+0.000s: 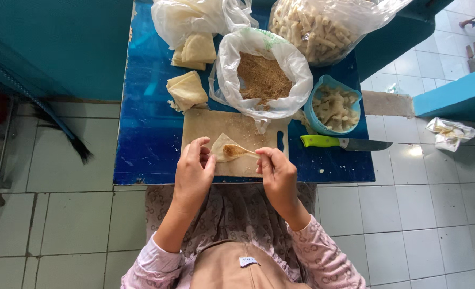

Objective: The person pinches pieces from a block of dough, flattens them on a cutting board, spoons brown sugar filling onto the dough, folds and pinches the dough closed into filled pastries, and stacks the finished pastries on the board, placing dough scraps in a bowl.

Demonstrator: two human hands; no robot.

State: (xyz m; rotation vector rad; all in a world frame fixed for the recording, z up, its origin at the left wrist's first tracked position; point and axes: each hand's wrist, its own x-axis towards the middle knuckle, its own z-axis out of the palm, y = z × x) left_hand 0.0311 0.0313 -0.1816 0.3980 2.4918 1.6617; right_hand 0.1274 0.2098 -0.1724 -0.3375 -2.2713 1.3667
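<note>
We see a blue table (152,139) stretching away from both hands, and on it, just beyond the fingers, a wooden cutting board (205,126). Farther from the hands stand a clear bag of pale sticks (323,27), a white bag of brown crumbs (262,77) and another bag with folded wrappers (186,21). To the outer side of the right hand (276,174) there is a blue bowl (334,107) with cut pieces, and nearer to it a knife with a green handle (344,143), its long axis running sideways, away from this hand. Beyond the left hand (193,171) lies a small stack of wrappers (186,91).

The thin dough wrapper (221,145) with a spot of brown filling (232,151) lies on the board between the two hands, touching both. The left hand pinches its near left edge with thumb and fingers closed on it. The right hand holds the right corner between its fingertips, also closed on the wrapper. The wrapper's long axis goes from one hand to the other, and the filling lies nearer to the right hand
</note>
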